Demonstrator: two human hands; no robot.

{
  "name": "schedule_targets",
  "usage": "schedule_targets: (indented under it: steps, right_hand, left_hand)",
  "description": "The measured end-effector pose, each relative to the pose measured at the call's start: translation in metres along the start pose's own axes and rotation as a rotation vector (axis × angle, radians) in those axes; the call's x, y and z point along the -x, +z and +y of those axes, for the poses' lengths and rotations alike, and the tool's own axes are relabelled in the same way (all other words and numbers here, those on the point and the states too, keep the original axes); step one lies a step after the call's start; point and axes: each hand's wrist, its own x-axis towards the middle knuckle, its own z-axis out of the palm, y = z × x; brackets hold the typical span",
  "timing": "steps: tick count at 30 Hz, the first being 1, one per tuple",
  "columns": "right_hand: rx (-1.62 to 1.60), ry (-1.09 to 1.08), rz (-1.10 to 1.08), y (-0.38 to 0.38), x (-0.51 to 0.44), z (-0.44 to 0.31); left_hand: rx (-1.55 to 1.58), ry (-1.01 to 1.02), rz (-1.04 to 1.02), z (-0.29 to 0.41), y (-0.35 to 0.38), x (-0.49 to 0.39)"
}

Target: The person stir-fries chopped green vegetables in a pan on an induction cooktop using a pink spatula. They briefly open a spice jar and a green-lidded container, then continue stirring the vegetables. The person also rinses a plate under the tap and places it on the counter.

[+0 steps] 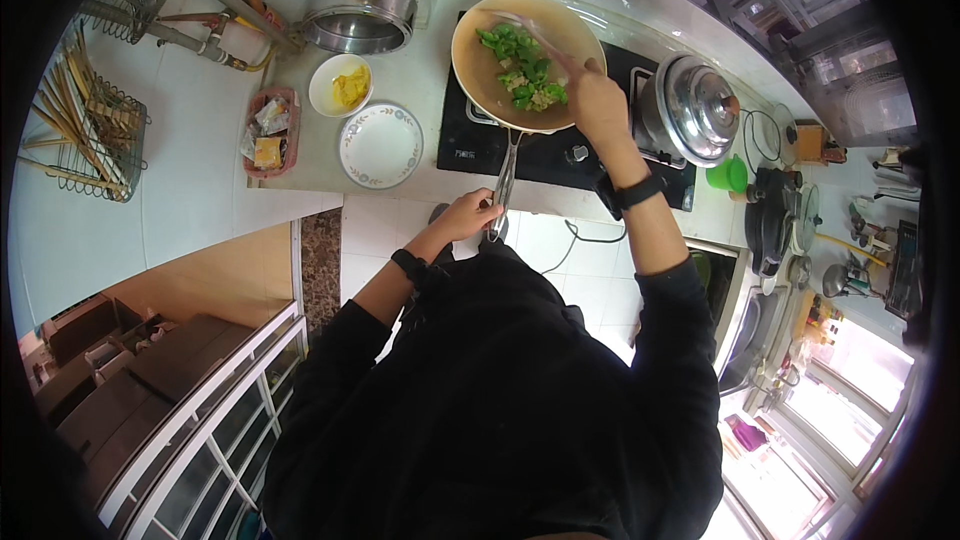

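Observation:
A frying pan (pixel 480 94) with a tan inside sits on the left burner of a black gas hob (pixel 540 157). In it lie cut green peppers (pixel 523 60) mixed with small pale brown bits that look like minced meat. My left hand (pixel 469 216) grips the pan's metal handle (pixel 508 172) near its end. My right hand (pixel 598 106) holds a brownish spatula (pixel 546 47), whose blurred head reaches the far left inside of the pan, beyond the peppers.
Left of the hob stand a white bowl (pixel 320 90) of yellow food, likely egg, a white plate (pixel 381 146), a pink basket (pixel 294 136) of packets and a steel steamer ring (pixel 360 11). A lidded pot (pixel 694 109) occupies the right burner, beside a green cup (pixel 727 175).

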Motion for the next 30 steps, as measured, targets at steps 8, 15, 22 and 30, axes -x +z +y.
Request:
schedule_targets:
  steps: [8,15,22,30]
  right_hand:
    - [-0.027,-0.078,0.015,0.025,0.036,0.02]
    - [0.037,-0.032,-0.092,-0.049,0.112,0.033]
    - [-0.176,0.145,-0.043,-0.023,0.13,0.022]
    - [-0.632,0.377,0.132,0.006,0.196,0.018]
  left_hand:
    - [-0.004,0.035,0.025,0.001,0.0,0.0]
    - [0.025,-0.002,-0.022,-0.001,-0.002,-0.002]
    - [-0.003,-0.014,0.026,0.007,-0.001,0.003]
    - [-0.031,-0.052,0.065,0.004,-0.007,0.02]
